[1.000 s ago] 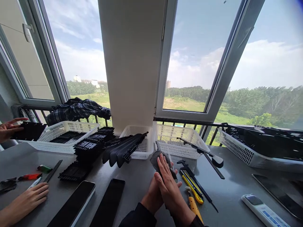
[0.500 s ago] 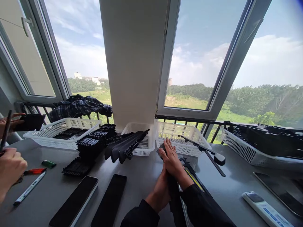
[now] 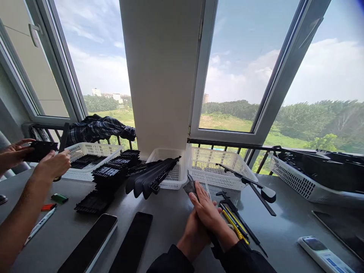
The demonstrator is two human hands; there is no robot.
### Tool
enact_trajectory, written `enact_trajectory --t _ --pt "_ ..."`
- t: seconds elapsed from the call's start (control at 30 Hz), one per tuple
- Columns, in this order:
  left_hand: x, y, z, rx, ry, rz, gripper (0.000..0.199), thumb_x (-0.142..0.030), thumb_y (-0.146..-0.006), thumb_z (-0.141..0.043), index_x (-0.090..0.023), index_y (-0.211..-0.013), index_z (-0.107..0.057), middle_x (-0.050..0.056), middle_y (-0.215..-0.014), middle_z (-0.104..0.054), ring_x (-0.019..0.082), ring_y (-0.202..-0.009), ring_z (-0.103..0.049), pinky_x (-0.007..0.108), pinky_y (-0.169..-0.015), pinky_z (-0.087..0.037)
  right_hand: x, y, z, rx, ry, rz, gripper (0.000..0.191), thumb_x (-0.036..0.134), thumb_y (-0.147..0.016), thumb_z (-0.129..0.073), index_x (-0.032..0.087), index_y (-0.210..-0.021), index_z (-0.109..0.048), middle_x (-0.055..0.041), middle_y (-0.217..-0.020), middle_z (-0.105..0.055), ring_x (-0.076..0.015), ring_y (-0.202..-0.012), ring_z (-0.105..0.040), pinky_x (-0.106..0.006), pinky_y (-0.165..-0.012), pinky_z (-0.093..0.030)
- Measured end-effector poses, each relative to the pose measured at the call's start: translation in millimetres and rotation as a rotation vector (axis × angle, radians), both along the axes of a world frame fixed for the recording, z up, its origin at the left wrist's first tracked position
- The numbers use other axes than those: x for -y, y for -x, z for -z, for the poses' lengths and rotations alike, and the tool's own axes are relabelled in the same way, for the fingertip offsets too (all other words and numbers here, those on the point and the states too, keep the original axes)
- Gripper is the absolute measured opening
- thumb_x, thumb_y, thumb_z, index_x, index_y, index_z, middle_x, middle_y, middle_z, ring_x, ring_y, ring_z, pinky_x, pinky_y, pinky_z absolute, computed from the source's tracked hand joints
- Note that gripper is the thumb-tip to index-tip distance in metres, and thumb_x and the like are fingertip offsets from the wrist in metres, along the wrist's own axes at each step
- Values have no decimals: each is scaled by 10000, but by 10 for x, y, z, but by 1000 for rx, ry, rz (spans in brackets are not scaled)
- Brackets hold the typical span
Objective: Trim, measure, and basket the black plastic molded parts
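Note:
A long black plastic part lies between my two hands, its tapered grey-black end poking out past the fingers. My right hand presses over it from above, fingers together and stretched along the part. Underneath, my left hand cups it, its fingers mostly hidden. The rest of the part runs down toward my sleeves and is largely covered. Just right of my hands, a yellow utility knife lies beside a black caliper on the grey table.
White baskets line the window side. Curved black parts and stacked black plates stand left of centre. Two phones lie in front. At left, a co-worker's hands hold a black plate and a dark tool. A white device sits right.
My hands have shifted slightly down, still around the black part, and more of the utility knife shows. The co-worker's near hand has moved up and right to the black plate.

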State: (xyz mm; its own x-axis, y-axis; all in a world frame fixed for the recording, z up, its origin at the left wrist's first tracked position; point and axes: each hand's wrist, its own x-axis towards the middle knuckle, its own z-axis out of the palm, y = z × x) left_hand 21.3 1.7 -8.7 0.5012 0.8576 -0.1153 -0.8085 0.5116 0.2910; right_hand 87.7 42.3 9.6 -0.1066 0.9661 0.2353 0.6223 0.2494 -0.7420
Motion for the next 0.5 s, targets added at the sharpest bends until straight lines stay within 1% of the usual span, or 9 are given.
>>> enact_trajectory --t 0.07,0.17,0.2,0.3,0.33,0.4,0.47,0.5 --pt "-36 40 20 18 6 -5 526 -477 -954 -650 -273 -1438 -642 134 -1425 -679 347 -1469 -511 513 -1164 -446 162 19 83 24 18 2 694 518 -1070 -419 175 -1669 -343 -93 -1757 -234 -287 -1642 -159 -556 -1318 -228" --pt "-68 106 -1 32 -11 -30 550 -487 -879 -739 -287 -1387 -673 127 -1431 -675 356 -1474 -502 500 -1178 -424 402 -15 233 99 -23 -2 655 488 -1068 -454 169 -1640 -412 -90 -1738 -285 -311 -1634 -182 -585 -1313 -246" --pt "-72 128 -20 34 -16 -65 536 -488 -878 -749 -302 -1375 -673 117 -1421 -683 354 -1457 -521 502 -1175 -425 485 -39 295 122 -51 6 647 481 -1071 -455 168 -1636 -420 -91 -1729 -305 -323 -1628 -200 -598 -1304 -272" --pt "-68 186 -78 22 9 -178 381 -473 -946 -706 -325 -1297 -684 98 -1373 -717 334 -1350 -619 524 -1131 -460 761 -107 513 179 -173 33 623 449 -1072 -469 211 -1645 -410 -77 -1717 -327 -375 -1602 -260 -643 -1235 -395" --pt "-63 200 -91 20 18 -186 333 -474 -971 -680 -307 -1258 -689 105 -1348 -729 328 -1290 -661 529 -1104 -482 864 -119 589 187 -228 49 642 427 -1064 -492 232 -1663 -370 -67 -1720 -318 -391 -1595 -271 -649 -1214 -426" --pt "-46 220 -113 -4 37 -196 319 -494 -999 -639 -226 -1158 -704 146 -1214 -773 321 -1156 -730 513 -1041 -528 1084 -120 725 201 -347 48 718 361 -1043 -530 273 -1700 -252 -47 -1728 -293 -412 -1580 -294 -645 -1187 -467" --pt "-23 234 -142 -36 48 -216 358 -506 -999 -636 -162 -1068 -710 159 -1046 -790 311 -1042 -768 477 -998 -560 1311 -101 821 207 -402 64 771 290 -1040 -525 318 -1711 -146 -27 -1726 -288 -413 -1561 -329 -635 -1184 -477" --pt "-9 241 -164 -49 50 -223 362 -498 -993 -649 -146 -1054 -711 153 -1000 -787 302 -1005 -776 461 -992 -568 1421 -90 851 208 -416 68 785 275 -1040 -529 335 -1710 -125 -25 -1718 -300 -417 -1544 -356 -644 -1185 -473"
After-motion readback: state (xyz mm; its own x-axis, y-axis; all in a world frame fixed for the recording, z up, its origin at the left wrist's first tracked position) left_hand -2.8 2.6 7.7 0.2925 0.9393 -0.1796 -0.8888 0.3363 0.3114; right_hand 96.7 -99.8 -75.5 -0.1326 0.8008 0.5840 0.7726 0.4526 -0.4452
